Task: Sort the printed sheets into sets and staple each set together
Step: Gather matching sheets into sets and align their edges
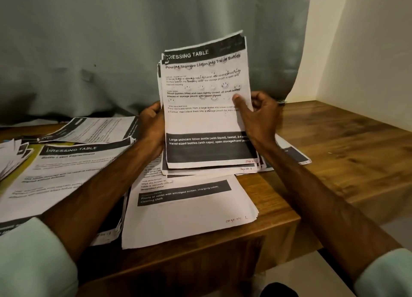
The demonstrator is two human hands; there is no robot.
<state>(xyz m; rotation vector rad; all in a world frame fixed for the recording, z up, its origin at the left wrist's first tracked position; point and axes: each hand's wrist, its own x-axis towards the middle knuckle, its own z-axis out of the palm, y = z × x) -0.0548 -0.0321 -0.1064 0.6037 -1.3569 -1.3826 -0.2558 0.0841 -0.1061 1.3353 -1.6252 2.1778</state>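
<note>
A stack of printed sheets [205, 120] stands upright on its bottom edge, its front page headed "DRESSING TABLE". My left hand [152, 127] grips the stack's left edge. My right hand [256, 116] holds the right edge, thumb pressed on the front page. The stack's foot rests on another pile of sheets [189, 212] lying flat at the table's front. More printed sheets [66, 169] lie spread to the left. No stapler is visible.
The wooden table [334, 145] extends right to a cream wall. A grey-green curtain [111, 51] hangs behind. A fanned bundle of sheets [11, 158] lies at the far left edge, over something yellow.
</note>
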